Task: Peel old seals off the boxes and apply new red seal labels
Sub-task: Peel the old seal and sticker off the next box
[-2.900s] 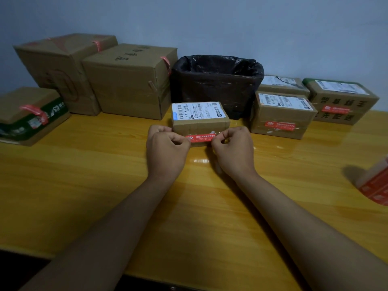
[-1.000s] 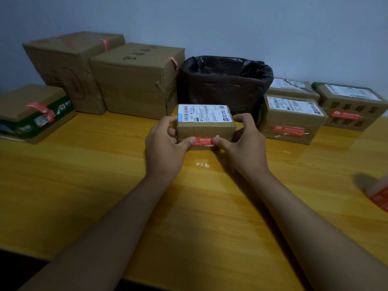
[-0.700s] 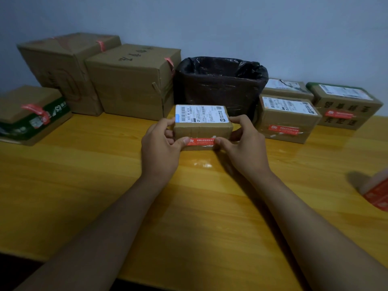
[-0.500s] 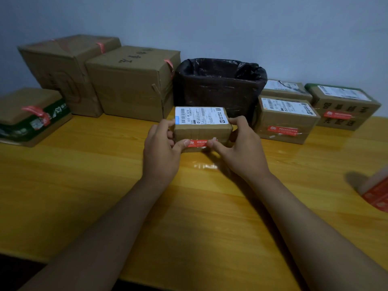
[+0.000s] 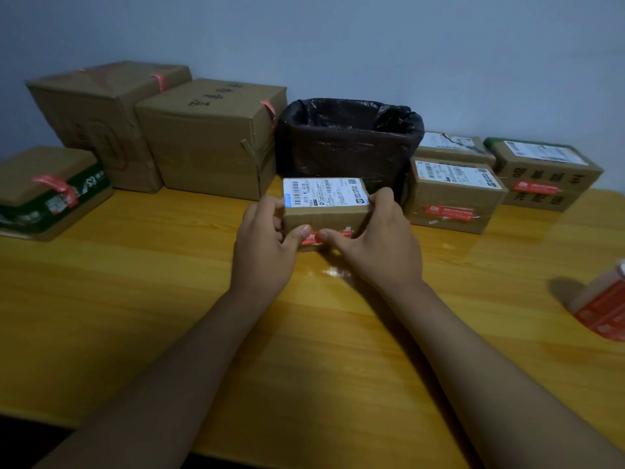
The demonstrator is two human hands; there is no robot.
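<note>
A small cardboard box (image 5: 326, 214) with a white shipping label on top stands on the yellow table, just in front of the bin. A red seal label (image 5: 313, 237) lies along the lower front face of the box. My left hand (image 5: 263, 248) grips the box's left end, its thumb pressing the red label. My right hand (image 5: 378, 242) grips the right end, its thumb pressing the same label from the right. The two thumbs nearly meet and cover much of the label.
A bin lined with a black bag (image 5: 350, 143) stands behind the box. Two large cartons (image 5: 209, 140) and a green-banded flat box (image 5: 50, 187) sit at left. Three smaller boxes (image 5: 453, 194) with red seals sit at right. A roll of red labels (image 5: 605, 306) lies at the right edge.
Earlier both hands pinched the red label's ends against the box front. They then took hold of the box ends, and the thumbs have slid inward along the label toward its middle.
</note>
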